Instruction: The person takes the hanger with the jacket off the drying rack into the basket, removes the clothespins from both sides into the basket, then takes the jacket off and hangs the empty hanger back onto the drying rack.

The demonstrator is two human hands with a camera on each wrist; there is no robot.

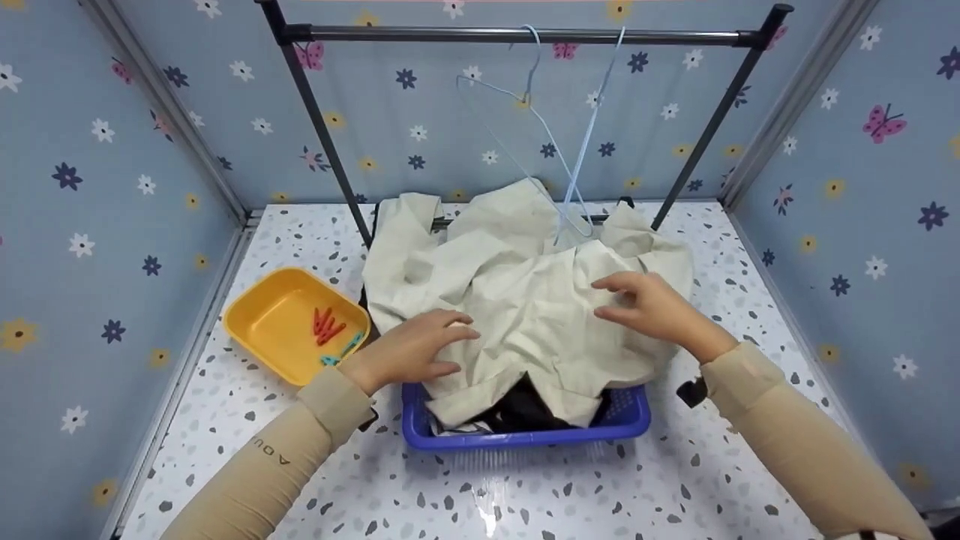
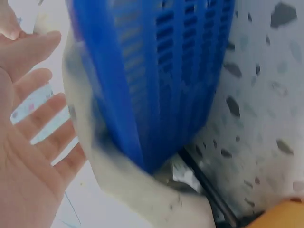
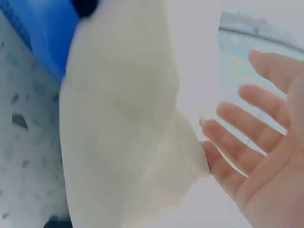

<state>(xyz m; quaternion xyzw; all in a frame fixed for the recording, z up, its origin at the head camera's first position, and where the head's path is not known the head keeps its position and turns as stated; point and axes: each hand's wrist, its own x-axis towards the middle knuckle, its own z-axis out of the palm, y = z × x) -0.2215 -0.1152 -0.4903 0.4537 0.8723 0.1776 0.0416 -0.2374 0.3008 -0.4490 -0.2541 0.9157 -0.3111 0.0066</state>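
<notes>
A cream-coloured garment [image 1: 525, 300] with a collar lies spread over the blue basket [image 1: 525, 439], its far part reaching back to the rack. Dark and white cloth [image 1: 529, 409] shows in the basket below the collar. My left hand [image 1: 416, 349] is over the garment's left side, fingers apart and slightly bent, holding nothing. On the other side, my right hand [image 1: 649, 304] hovers with its fingers spread, also holding nothing. In the right wrist view the fingertips [image 3: 209, 147] come right at the edge of the cloth [image 3: 123, 123].
Two light-blue wire hangers [image 1: 577, 161] hang from the bar of a dark clothes rack [image 1: 450, 34] behind the garment. At left stands a yellow tray [image 1: 262, 322] with red clothes pegs [image 1: 326, 326] and teal pegs [image 1: 351, 345]. Flower-patterned walls [image 1: 885, 247] enclose the speckled table [image 1: 480, 502].
</notes>
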